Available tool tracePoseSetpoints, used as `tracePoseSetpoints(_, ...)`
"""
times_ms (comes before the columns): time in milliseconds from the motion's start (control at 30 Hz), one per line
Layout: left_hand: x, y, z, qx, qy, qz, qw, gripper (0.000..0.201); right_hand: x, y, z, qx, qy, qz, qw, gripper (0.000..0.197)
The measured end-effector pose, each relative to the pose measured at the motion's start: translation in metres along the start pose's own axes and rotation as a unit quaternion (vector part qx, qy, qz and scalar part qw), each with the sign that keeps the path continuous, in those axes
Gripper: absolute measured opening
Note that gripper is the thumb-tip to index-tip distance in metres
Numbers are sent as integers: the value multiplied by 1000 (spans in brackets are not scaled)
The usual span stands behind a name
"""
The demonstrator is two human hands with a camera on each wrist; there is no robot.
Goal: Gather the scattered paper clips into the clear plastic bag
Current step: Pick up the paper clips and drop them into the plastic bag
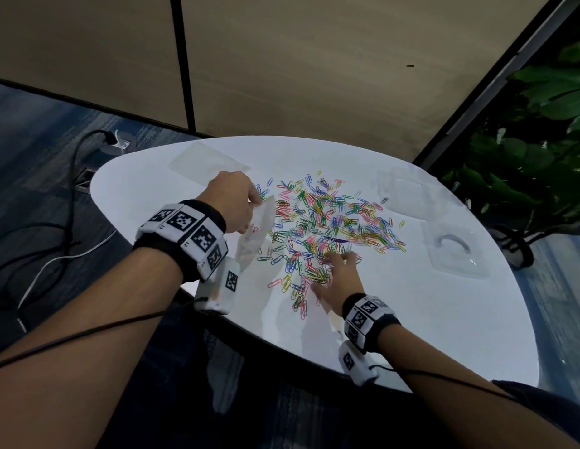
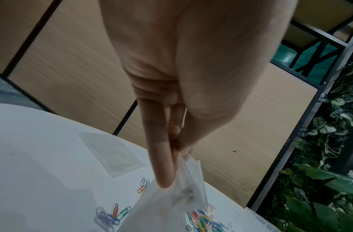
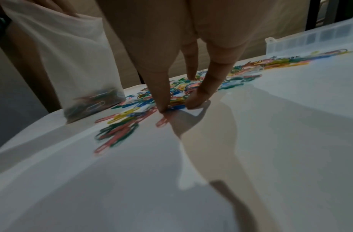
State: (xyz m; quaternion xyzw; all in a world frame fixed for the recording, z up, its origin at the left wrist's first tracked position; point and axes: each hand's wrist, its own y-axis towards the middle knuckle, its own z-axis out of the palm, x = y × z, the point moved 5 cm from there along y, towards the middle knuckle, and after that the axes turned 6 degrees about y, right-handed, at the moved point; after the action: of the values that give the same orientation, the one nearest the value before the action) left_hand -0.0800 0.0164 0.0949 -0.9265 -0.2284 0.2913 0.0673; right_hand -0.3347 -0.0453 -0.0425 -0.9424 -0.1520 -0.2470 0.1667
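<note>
Several coloured paper clips (image 1: 330,218) lie scattered across the middle of the white table (image 1: 411,319). My left hand (image 1: 253,202) pinches the top edge of the clear plastic bag (image 1: 254,230), which hangs down to the table at the left of the pile. In the right wrist view the bag (image 3: 72,62) holds several clips at its bottom. My right hand (image 1: 334,262) is spread over the near edge of the pile. Its straight fingertips (image 3: 163,108) press down on clips (image 3: 120,130) against the table. The left wrist view shows fingers (image 2: 161,157) pinching the bag (image 2: 183,196).
A flat empty clear bag (image 1: 207,160) lies at the back left of the table. Clear plastic containers (image 1: 408,192) and a clear lid (image 1: 454,251) sit to the right of the pile. A leafy plant (image 1: 541,140) stands beyond the right edge. Cables (image 1: 55,222) lie on the floor at left.
</note>
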Motion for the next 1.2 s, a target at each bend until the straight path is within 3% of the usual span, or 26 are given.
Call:
tracePoseSetpoints(100, -5, 1, 1, 2, 4, 5, 1000, 27, 5, 19, -2, 8, -110, -37, 993, 67)
tracePoseSetpoints(167, -9, 2, 4, 6, 9, 11, 1000, 27, 10, 26, -1, 31, -206, -70, 976, 52)
tracePoseSetpoints(233, -12, 2, 7, 11, 13, 15, 1000, 27, 17, 30, 0, 24, -216, -112, 970, 33)
tracePoseSetpoints(300, -13, 2, 9, 16, 12, 13, 1000, 28, 19, 34, -4, 13, -199, -117, 973, 20)
tracePoseSetpoints(367, -13, 2, 9, 17, 2, 9, 1000, 28, 17, 39, -11, 9, -154, -85, 984, 20)
tracePoseSetpoints(467, -13, 0, 10, 13, -5, 10, 1000, 27, 10, 44, -33, -18, -23, 1, 1000, 15)
tracePoseSetpoints(533, -15, -1, 11, 15, -4, 13, 1000, 26, 4, 46, -45, -31, 113, 64, 991, 11)
tracePoseSetpoints(600, -17, 0, 11, 15, -2, 13, 1000, 26, 10, 44, -53, -12, 290, 110, 951, 17)
tracePoseSetpoints(700, -19, 0, 13, 20, 2, 14, 1000, 26, 44, 36, -62, 29, 502, 105, 858, 26)
tracePoseSetpoints(767, -23, -1, 14, 20, 10, 19, 1000, 26, 72, 27, -64, 57, 567, 81, 818, 19)
tracePoseSetpoints(833, -26, -1, 16, 14, 11, 23, 1000, 28, 97, 16, -61, 77, 585, 48, 806, 13)
tracePoseSetpoints(900, -29, -1, 17, 6, 6, 24, 1000, 25, 115, 7, -55, 76, 575, 7, 815, 11)
tracePoseSetpoints(933, -30, -2, 17, 5, 3, 23, 1000, 23, 121, 4, -52, 69, 546, -18, 835, 11)
tracePoseSetpoints(1033, -34, -4, 19, 10, -5, 31, 999, 24, 132, 3, -48, 23, 305, -101, 947, 14)
tracePoseSetpoints(1067, -35, -6, 19, 13, -4, 36, 999, 25, 135, 4, -46, 12, 235, -119, 965, 17)
tracePoseSetpoints(1200, -36, -6, 21, 11, 12, 45, 999, 27, 145, 8, -42, 7, 144, -144, 979, 17)
